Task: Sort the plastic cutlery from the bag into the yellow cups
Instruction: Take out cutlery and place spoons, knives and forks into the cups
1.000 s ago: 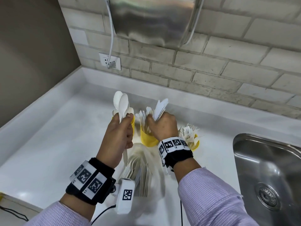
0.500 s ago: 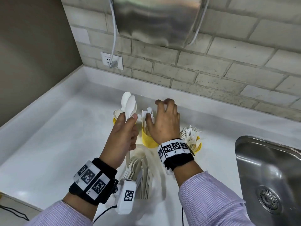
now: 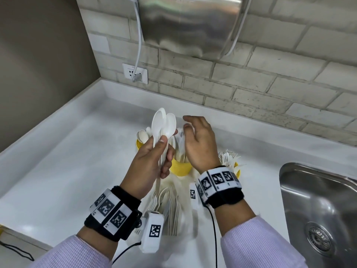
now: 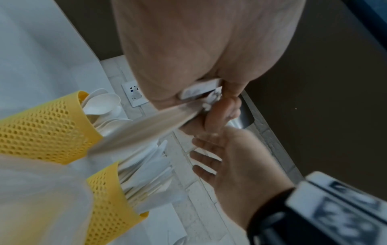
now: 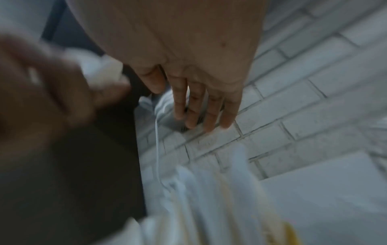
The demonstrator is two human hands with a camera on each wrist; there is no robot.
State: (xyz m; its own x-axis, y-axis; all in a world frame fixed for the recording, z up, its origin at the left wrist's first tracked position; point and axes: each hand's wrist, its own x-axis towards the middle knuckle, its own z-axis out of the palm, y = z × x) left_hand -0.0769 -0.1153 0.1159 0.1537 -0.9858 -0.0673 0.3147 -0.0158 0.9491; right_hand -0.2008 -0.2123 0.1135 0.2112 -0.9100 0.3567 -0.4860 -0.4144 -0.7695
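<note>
Left hand (image 3: 152,163) wrapped around a bunch of white plastic spoons (image 3: 163,124), bowls up, above the left yellow mesh cup (image 3: 139,145) of spoons. Right hand (image 3: 200,141) loose, fingers spread and holding nothing, over the middle yellow cup (image 3: 180,168) of knives. Third yellow cup (image 3: 236,171), with forks, just right of that wrist. Clear bag of cutlery (image 3: 173,207) on the white counter (image 3: 67,161) below both hands. Steel sink (image 3: 318,206) far right.

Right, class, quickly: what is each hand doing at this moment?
Left hand: closed round white spoons.
Right hand: open, fingers spread above the middle cup, holding nothing.
</note>
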